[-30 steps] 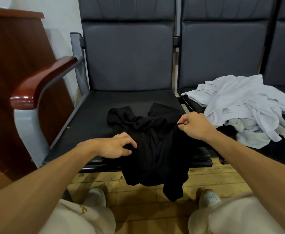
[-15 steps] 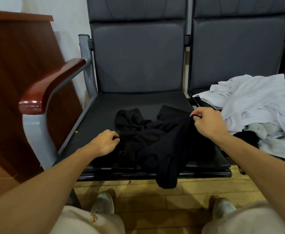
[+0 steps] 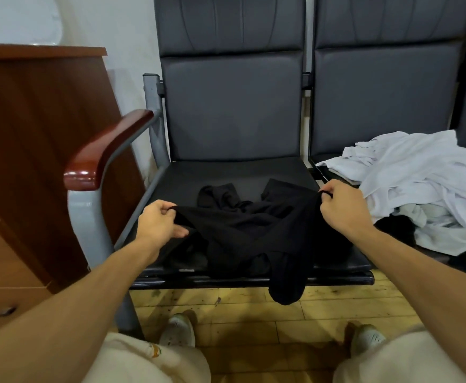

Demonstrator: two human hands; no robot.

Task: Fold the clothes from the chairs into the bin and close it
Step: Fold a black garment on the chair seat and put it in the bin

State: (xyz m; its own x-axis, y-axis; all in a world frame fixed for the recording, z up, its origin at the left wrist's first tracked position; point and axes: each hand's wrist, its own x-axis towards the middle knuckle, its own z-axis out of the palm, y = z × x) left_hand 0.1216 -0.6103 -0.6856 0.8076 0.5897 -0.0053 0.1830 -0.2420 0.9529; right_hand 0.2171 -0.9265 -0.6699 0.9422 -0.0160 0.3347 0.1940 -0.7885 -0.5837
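A black garment (image 3: 248, 230) lies rumpled on the dark seat of the left chair (image 3: 226, 172), one part hanging over the front edge. My left hand (image 3: 161, 221) pinches its edge at the left. My right hand (image 3: 339, 207) pinches the same edge at the right, so the cloth is stretched taut between them, slightly above the seat. A pile of white clothes (image 3: 419, 175) with some dark cloth under it covers the seat of the right chair (image 3: 383, 100). No bin is in view.
A reddish wooden armrest (image 3: 102, 150) on a grey metal frame stands left of the seat. A brown wooden cabinet (image 3: 33, 134) fills the far left. Below are yellow wooden floorboards (image 3: 253, 313) and my two light shoes.
Both hands have moved apart and lifted the black garment's edge, pulling it straight between them. Less of the garment hangs over the seat's front.
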